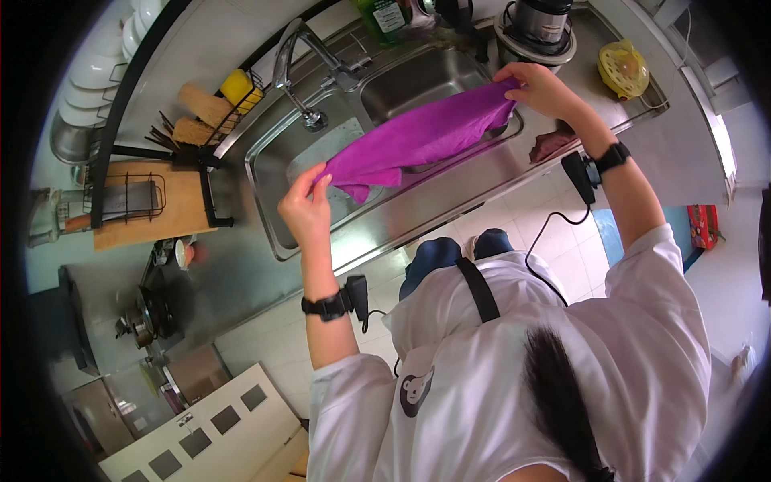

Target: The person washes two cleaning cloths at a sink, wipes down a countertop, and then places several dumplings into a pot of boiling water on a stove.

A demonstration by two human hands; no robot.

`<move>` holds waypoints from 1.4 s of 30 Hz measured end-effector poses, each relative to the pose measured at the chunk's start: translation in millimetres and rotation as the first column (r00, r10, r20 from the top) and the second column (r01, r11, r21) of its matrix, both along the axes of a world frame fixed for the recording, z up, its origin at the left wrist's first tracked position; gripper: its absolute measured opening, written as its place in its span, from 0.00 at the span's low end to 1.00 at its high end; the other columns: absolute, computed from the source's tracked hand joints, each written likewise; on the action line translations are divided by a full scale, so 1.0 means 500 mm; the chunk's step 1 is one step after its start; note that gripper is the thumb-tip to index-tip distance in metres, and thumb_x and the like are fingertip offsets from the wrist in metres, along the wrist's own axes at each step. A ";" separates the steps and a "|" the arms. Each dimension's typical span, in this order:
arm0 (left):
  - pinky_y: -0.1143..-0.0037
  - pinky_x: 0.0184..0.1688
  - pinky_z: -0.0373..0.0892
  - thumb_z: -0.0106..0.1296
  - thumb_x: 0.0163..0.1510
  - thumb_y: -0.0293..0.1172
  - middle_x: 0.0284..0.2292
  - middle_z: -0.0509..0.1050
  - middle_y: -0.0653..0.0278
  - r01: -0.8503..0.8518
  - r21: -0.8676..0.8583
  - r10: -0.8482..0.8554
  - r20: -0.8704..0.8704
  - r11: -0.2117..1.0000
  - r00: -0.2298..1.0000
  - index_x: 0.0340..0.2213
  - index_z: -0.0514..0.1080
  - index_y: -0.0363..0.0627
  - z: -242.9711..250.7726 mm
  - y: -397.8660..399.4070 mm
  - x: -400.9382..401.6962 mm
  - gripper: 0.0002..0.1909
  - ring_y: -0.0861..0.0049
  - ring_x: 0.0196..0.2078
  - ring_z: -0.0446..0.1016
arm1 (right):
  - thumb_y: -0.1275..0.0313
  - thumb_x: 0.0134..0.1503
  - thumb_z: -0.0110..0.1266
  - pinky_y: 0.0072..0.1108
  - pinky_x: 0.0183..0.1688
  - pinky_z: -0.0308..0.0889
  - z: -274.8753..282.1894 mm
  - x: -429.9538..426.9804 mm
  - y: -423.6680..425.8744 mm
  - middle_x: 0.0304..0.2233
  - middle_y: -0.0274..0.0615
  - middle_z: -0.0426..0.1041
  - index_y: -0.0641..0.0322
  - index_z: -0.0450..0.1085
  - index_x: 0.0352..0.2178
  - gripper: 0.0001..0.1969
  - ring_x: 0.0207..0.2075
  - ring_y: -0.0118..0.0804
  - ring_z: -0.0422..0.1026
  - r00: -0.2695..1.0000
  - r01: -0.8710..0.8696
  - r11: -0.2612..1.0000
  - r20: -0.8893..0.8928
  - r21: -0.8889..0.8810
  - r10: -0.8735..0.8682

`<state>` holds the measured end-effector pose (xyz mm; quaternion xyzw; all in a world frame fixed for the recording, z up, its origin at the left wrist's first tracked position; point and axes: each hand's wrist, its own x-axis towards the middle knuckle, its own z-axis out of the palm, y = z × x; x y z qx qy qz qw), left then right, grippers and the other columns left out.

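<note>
A purple cloth [421, 132] is stretched between my two hands above the double-bowl stainless steel sink [415, 75]. My left hand [307, 202] pinches its near-left corner between thumb and fingers. At the other end, my right hand [539, 90] grips the upper right corner. The cloth sags a little, with a loose fold hanging near my left hand. It hides part of both bowls and the divider between them. Behind the left bowl rises a chrome faucet [289, 66], its spray head [314, 119] pointing down over the bowl.
A dark reddish cloth [551, 144] lies on the counter by my right forearm. Beyond are an electric appliance [539, 33] and a yellow egg cooker [624, 69]. A wire basket [247, 96] holds sponges at left, beside a wooden cutting board [181, 205]. A green bottle [382, 21] stands behind the sink.
</note>
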<state>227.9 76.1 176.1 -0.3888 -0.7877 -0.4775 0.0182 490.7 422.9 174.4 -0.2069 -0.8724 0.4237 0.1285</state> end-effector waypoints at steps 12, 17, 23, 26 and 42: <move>0.81 0.30 0.67 0.60 0.44 0.21 0.28 0.73 0.67 0.321 -0.326 -0.120 0.510 0.889 0.851 0.27 0.75 0.38 -0.095 -0.153 0.191 0.05 0.81 0.31 0.70 | 0.82 0.44 0.57 0.23 0.32 0.66 -0.074 0.266 -0.191 0.25 0.40 0.74 0.63 0.73 0.31 0.10 0.26 0.32 0.71 0.957 0.165 0.971 0.265 -0.172 -0.116; 0.82 0.28 0.64 0.55 0.48 0.21 0.25 0.73 0.71 0.151 -0.276 0.031 0.559 0.949 0.829 0.31 0.74 0.37 -0.176 -0.091 0.127 0.05 0.87 0.27 0.68 | 0.79 0.46 0.58 0.22 0.33 0.67 -0.089 0.213 -0.144 0.25 0.42 0.74 0.64 0.73 0.32 0.08 0.27 0.30 0.72 0.970 0.242 0.952 0.028 -0.190 -0.241; 0.67 0.49 0.65 0.59 0.47 0.32 0.47 0.69 0.57 0.065 -0.434 -0.150 -0.164 0.898 0.975 0.46 0.70 0.45 -0.231 -0.010 0.107 0.22 0.61 0.47 0.67 | 0.65 0.46 0.62 0.33 0.53 0.61 -0.171 0.124 -0.087 0.49 0.48 0.67 0.54 0.69 0.45 0.23 0.54 0.47 0.63 0.873 0.411 0.890 0.197 0.198 -0.447; 0.63 0.54 0.61 0.61 0.44 0.33 0.52 0.64 0.55 0.233 -0.537 -0.293 -0.027 0.811 0.956 0.50 0.68 0.47 -0.254 -0.022 0.147 0.29 0.53 0.52 0.62 | 0.62 0.41 0.64 0.59 0.55 0.46 -0.209 0.165 -0.078 0.63 0.48 0.41 0.46 0.60 0.54 0.36 0.64 0.53 0.40 0.640 0.452 0.630 0.261 0.632 -0.722; 0.67 0.54 0.61 0.59 0.46 0.31 0.48 0.66 0.54 0.405 -0.457 -0.337 0.226 0.792 0.914 0.48 0.67 0.41 -0.197 0.016 0.083 0.25 0.56 0.51 0.63 | 0.69 0.46 0.62 0.20 0.40 0.67 -0.185 0.094 -0.013 0.33 0.38 0.74 0.63 0.71 0.38 0.18 0.36 0.30 0.71 0.759 0.592 0.747 -0.104 -0.303 -0.643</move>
